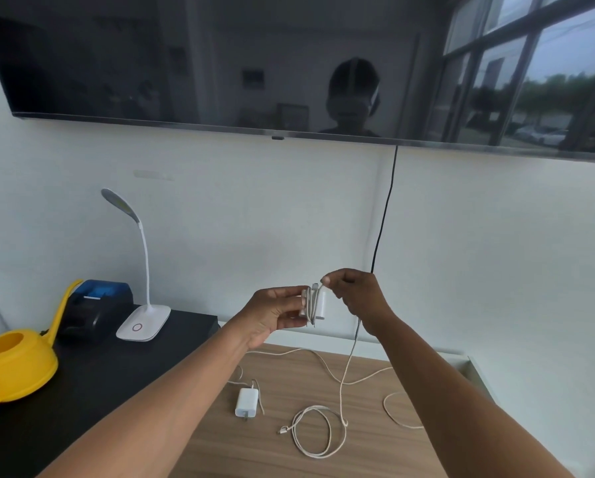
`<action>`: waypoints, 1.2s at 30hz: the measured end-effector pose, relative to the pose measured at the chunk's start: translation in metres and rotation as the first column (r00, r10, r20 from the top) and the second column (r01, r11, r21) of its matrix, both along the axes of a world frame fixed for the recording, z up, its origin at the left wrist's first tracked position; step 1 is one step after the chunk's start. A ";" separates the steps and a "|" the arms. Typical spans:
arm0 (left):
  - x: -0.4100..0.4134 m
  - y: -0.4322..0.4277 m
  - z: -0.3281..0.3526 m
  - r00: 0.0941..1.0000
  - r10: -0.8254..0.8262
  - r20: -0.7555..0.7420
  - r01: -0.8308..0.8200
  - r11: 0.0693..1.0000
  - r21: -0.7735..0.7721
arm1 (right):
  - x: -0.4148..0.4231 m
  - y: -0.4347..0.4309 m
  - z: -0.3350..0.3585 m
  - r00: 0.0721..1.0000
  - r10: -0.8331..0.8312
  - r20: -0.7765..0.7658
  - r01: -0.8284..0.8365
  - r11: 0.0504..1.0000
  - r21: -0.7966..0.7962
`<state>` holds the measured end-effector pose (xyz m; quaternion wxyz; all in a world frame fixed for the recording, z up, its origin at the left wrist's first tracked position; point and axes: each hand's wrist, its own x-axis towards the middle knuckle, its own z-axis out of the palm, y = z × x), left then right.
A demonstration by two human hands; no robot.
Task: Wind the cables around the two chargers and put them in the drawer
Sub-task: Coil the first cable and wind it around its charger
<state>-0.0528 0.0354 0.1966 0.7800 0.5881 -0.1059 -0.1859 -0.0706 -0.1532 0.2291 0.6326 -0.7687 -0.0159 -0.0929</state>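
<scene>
Held in your left hand (272, 313), above the second charger (246, 402) lying unwound on the desk (254, 453), the first charger (318, 305) carries a few turns. Your right hand (356, 294) pinches its cable (341, 384), mostly trailing loose. Drawer unseen.

I find no word, brand or number that I can read from here. The one sign I make out is a small red ring on the base of the white gooseneck desk lamp (148, 321). Any print on the white square charger (246, 401) lying on the wooden surface (254, 453), or on the black device with a blue top (94, 305), is too small to tell.
</scene>
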 end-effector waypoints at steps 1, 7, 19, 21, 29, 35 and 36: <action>-0.001 -0.001 0.000 1.000 -0.010 0.002 0.010 1.000 -0.007 | 0.000 0.000 -0.002 1.000 -0.003 -0.017 0.003 1.000 0.026; 0.001 -0.010 -0.002 0.994 0.084 -0.065 -0.092 0.988 -0.121 | 0.003 0.012 -0.021 0.990 -0.091 -0.111 0.105 0.986 0.133; 0.011 -0.019 -0.003 0.935 0.308 -0.178 -0.346 0.902 -0.256 | -0.006 0.028 -0.027 0.991 0.012 -0.130 0.017 0.976 0.216; 0.012 -0.018 -0.004 0.939 0.307 -0.153 -0.336 0.914 -0.227 | -0.008 0.027 -0.025 0.994 0.008 -0.108 0.008 0.989 0.150; 0.021 0.012 0.013 0.996 -0.003 -0.086 0.011 0.995 0.094 | 0.000 0.008 -0.014 0.977 0.166 -0.133 -0.169 0.985 -0.016; 0.020 0.027 0.027 0.985 -0.174 0.020 0.153 0.910 0.384 | 0.007 0.000 0.008 0.931 0.282 -0.232 -0.338 0.905 -0.258; 0.019 0.027 0.027 0.985 -0.170 0.035 0.142 0.906 0.398 | 0.008 0.000 0.013 0.925 0.288 -0.247 -0.355 0.886 -0.297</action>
